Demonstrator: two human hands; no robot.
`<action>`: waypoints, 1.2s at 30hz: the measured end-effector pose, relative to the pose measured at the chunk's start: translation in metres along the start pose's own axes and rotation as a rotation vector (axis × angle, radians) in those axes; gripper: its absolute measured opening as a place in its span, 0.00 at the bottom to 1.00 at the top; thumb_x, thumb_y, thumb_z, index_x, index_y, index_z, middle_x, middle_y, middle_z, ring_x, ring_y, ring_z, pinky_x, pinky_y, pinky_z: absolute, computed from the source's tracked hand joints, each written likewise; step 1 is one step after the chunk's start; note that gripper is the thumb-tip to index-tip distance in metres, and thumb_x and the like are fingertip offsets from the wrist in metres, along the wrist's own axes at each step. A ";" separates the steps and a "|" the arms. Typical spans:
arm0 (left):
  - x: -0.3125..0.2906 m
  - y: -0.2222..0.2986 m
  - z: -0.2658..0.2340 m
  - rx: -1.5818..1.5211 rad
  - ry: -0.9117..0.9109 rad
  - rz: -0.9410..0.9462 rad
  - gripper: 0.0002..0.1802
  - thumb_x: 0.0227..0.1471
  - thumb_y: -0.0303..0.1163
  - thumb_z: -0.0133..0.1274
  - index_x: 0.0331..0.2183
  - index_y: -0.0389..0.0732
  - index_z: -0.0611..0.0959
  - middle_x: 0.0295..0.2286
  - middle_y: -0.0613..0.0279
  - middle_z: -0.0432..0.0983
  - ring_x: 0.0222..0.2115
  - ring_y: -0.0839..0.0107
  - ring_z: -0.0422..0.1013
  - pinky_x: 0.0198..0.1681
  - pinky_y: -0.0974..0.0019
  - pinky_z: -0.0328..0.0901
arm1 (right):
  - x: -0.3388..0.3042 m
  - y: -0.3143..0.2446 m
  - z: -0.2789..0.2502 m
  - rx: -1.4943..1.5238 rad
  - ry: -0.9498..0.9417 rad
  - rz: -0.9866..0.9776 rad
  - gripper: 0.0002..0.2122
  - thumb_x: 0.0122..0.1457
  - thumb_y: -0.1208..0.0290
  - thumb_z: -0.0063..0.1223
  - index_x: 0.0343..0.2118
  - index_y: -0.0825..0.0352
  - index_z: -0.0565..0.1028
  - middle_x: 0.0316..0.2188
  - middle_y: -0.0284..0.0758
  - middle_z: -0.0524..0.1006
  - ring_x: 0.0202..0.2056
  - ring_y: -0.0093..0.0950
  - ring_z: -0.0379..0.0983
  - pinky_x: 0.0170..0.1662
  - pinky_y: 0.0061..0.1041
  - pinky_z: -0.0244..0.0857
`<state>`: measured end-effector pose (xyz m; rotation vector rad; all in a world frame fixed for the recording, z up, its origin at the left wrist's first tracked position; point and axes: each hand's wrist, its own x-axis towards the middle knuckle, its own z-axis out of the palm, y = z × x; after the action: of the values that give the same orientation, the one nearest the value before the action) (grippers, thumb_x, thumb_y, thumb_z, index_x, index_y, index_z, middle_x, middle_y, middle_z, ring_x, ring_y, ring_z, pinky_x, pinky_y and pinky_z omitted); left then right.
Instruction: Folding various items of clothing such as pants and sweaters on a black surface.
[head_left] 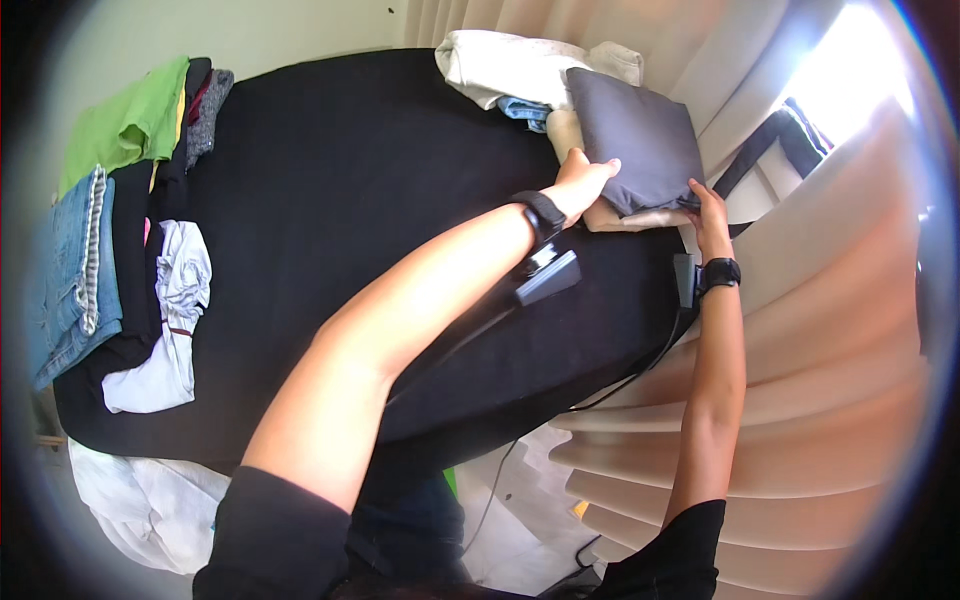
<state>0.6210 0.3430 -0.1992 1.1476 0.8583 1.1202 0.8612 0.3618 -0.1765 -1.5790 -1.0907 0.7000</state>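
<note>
Left hand [588, 185]: at the near left edge of the grey cloth [640, 135], thumb laid on top; the other fingers are mostly hidden, so I cannot tell whether they pinch.
Grey cloth: one piece, folded flat, on the cream cloth [630, 222] at the table's far right; almost square, its slightly longer axis running far to near. Its bulk lies beyond the fingers, between and far of both hands; neither hand is clearly nearer.
Right hand [710, 220]: touching the near right corner, fingers bent around it; closure there cannot be told.

Surroundings, left to right.
Jeans [70, 270]: one folded pair, far from the hands.
Green shirt [130, 115]: one, beyond the jeans.
Pale garment [185, 265]: one, crumpled, right of the jeans.
Table [380, 180]: black-covered.
White garment [510, 65]: one, at the grey cloth's far left, crowding that side.
Curtain [820, 330]: hanging close on the right, limiting room beside the right hand.
</note>
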 end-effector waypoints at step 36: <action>-0.159 0.087 -0.104 1.406 -0.513 0.873 0.22 0.34 0.18 0.44 0.38 0.40 0.74 0.39 0.61 0.68 0.43 0.65 0.62 0.44 0.64 0.58 | -0.357 -0.021 0.069 0.538 -0.438 0.254 0.09 0.51 0.72 0.46 0.35 0.69 0.67 0.31 0.32 0.71 0.32 0.20 0.68 0.35 0.21 0.63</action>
<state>0.4631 0.2175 -0.1420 3.0246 0.6711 0.6587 0.6479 0.0683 -0.2085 -1.1272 -0.9032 1.4297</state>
